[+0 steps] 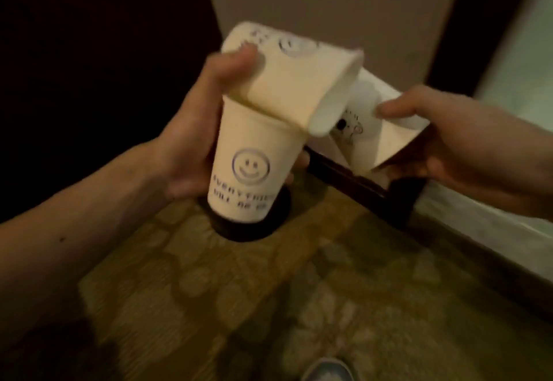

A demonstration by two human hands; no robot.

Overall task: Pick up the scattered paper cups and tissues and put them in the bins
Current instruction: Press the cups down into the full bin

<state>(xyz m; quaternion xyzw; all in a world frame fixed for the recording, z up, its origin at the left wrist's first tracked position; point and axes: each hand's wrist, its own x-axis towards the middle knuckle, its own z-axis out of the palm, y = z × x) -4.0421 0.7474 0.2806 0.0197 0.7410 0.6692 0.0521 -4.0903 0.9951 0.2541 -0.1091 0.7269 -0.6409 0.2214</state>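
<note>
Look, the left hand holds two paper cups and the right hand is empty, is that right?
Not quite. The left hand does hold two paper cups, the smiley cup and a tilted cup above it. But the right hand is not empty: the head view shows it gripping a third paper cup.

Lower cup (242, 171): smiley-face logo, under it "EVERYTHI…" cut off at the edge. The second line is blurred, roughly "WILL BE O…". Tilted cup (296, 72) above it: same smiley, text too blurred. Third cup (359, 124): small dark print, unreadable.
</note>
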